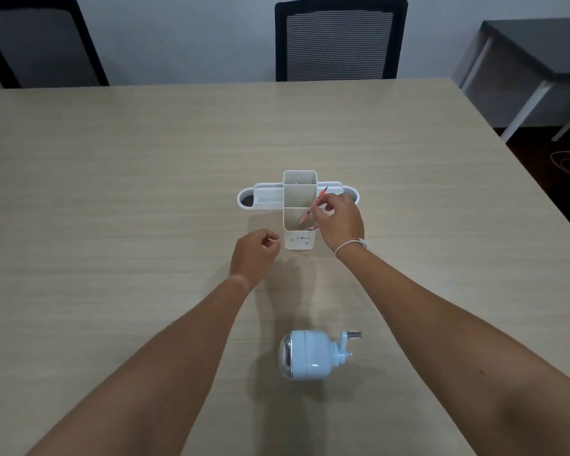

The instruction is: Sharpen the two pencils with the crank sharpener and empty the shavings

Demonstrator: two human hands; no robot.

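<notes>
A white desk organiser [299, 240] stands mid-table, with a tall divided centre box and low side trays. A pink pencil [313, 207] leans in its near compartment, dark tip up. My right hand [341, 222] pinches that pencil at the box's right rim. A second pink pencil [312, 228] lies lower in the same compartment, mostly hidden. My left hand [255, 255] hovers loosely curled just left of the organiser, holding nothing. The pale blue crank sharpener [306, 355] sits on the table nearer to me, its crank handle [348, 343] pointing right.
The wooden table [112, 192] stretches wide on all sides. Two black mesh chairs [339, 41] stand at its far edge. A dark side table [533, 60] is at the far right, beyond the table's right edge.
</notes>
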